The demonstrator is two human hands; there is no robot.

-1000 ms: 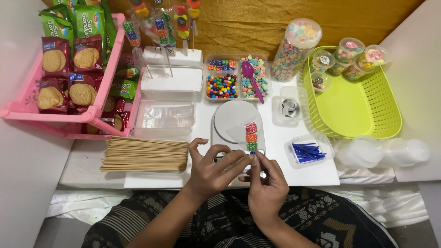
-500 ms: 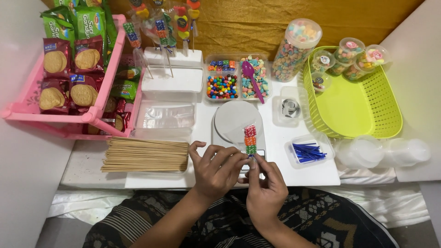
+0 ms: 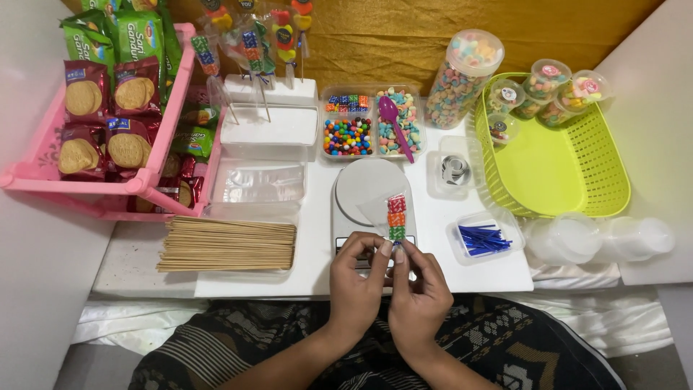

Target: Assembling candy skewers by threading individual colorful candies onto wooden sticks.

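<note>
Head view, from the left edge across: a pink rack (image 3: 108,184) holds red and green packets of round biscuits (image 3: 130,148). Beside it, on the white table (image 3: 310,278), lies a flat bundle of thin wooden sticks (image 3: 227,244), with a clear tray of plastic bags (image 3: 258,182) just behind it and a white block (image 3: 267,119) further back, in which finished candy sticks stand upright. Near the middle sits a white kitchen scale (image 3: 368,191), and behind it a divided clear box of coloured sweets (image 3: 350,130) with a purple spoon (image 3: 393,123) lying across it.

At the front edge of the scale the left hand (image 3: 357,278) and the right hand (image 3: 419,289) meet, fingertips touching. Both pinch the lower end of a candy skewer (image 3: 396,217), a short stack of red, orange and green cubes that rises upright over the scale, inside a clear wrapper. The left hand is curled around it from the side, and the right thumb and forefinger close on the stem just beneath the cubes.

To the right lie a small clear dish of blue twist ties (image 3: 482,238), a tall jar of pastel sweets (image 3: 458,76), a lime green basket (image 3: 577,195) with filled cups at its far end, and stacked clear cups (image 3: 606,238).
</note>
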